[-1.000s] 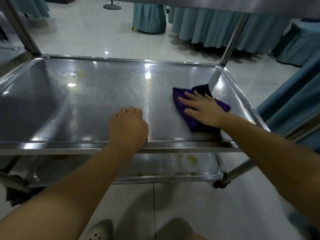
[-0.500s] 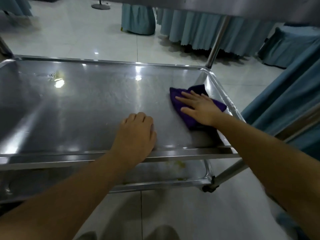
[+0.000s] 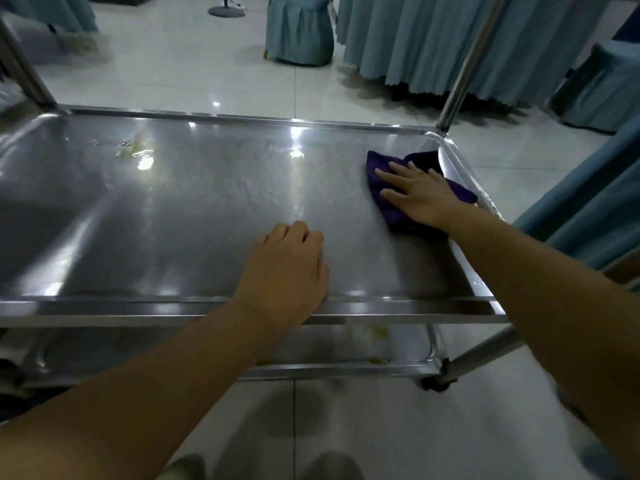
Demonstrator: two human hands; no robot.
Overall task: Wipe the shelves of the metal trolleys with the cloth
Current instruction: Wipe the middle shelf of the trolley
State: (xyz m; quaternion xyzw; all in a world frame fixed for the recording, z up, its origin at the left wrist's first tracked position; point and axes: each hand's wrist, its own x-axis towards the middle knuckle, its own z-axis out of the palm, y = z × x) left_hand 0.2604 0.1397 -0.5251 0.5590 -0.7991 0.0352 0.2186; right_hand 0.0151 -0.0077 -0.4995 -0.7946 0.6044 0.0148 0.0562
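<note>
Pale floor tiles and draped furniture surround the trolley. On its middle shelf (image 3: 207, 209) the purple cloth (image 3: 394, 216) lies by the back right corner, under our flat, open right hand (image 3: 420, 195). Our left hand (image 3: 287, 268) is fisted, holding nothing, braced by the near rim (image 3: 398, 308).

Risks: an unpinched cloth may slip under the palm, and a hard stroke may roll the trolley. The residue (image 3: 135, 150) at far left is not yet wiped.

The cloth is crumpled. Its long axis appears to run front to back along the right rim.

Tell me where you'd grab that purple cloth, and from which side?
Probably the bunched far edge of the purple cloth, from above: the rest lies flat on the shelf under the right hand, with the raised rim close beside it.
</note>
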